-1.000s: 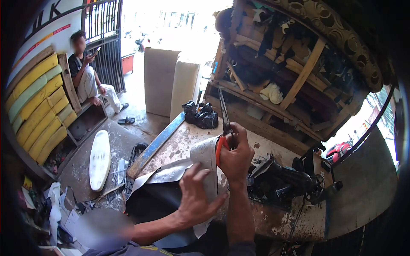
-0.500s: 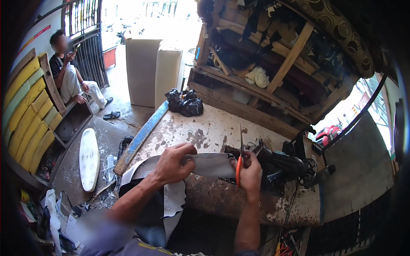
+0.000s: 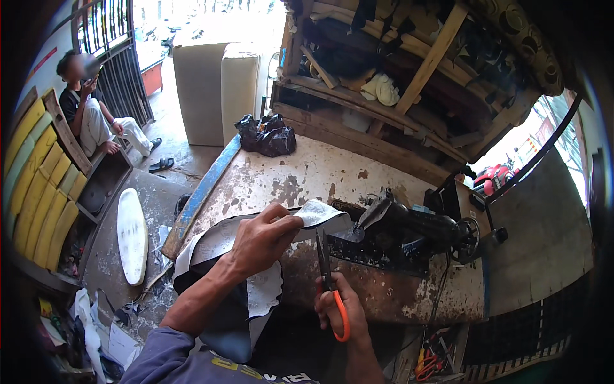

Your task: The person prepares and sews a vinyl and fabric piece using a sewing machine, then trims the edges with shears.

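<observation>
My left hand is closed on the upper edge of a long strip of pale grey sheet material, which has a darker face. Its free end curls over to the right of my fingers, beside the sewing machine. The rest of the piece hangs down over the table's near edge towards my lap. In my right hand is a pair of scissors with orange handles. Their blades point up, slightly apart, just below the strip's curled end. Whether the tips touch the material I cannot tell.
A worn, stained worktable carries the machine and a black plastic bag. Wooden shelving with cloth scraps stands behind. At the left lie a long white pad and scraps. A person sits near the gate.
My right hand has moved down and left with the scissors, away from the strip it was also touching. The strip's right end has curled over. My left hand has shifted slightly up and right.
</observation>
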Tool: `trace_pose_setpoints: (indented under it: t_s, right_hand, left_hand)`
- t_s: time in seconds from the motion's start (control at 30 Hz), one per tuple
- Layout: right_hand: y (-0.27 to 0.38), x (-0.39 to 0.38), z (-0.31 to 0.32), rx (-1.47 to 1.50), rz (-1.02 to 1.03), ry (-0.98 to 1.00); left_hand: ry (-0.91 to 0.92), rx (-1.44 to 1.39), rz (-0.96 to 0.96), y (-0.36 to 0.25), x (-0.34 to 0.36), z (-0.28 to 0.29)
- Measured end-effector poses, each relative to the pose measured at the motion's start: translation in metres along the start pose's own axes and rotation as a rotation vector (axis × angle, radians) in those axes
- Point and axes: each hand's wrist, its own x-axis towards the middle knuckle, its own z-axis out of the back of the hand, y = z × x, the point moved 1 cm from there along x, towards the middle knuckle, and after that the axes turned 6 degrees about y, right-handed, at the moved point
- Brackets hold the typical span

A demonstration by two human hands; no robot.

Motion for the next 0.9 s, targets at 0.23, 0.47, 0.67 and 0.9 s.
trace_pose_setpoints:
  t_s: [0.23, 0.47, 0.67, 0.9]
  right_hand:
    - [0.002, 0.005, -0.001, -0.018, -0.054, 0.031]
    - [0.003, 0.007, -0.005, -0.05, -0.074, 0.026]
    - [0.004, 0.008, -0.004, -0.055, -0.112, 0.047]
    - [-0.002, 0.01, -0.007, -0.014, -0.08, 0.045]
  left_hand:
    - [-0.044, 0.046, -0.135, 0.006, 0.001, 0.0]
    - [-0.034, -0.017, -0.109, 0.009, 0.002, -0.003]
    - [-0.002, -0.026, -0.076, 0.005, -0.001, -0.003]
    - [0.011, -0.003, -0.117, 0.0, -0.001, 0.0]
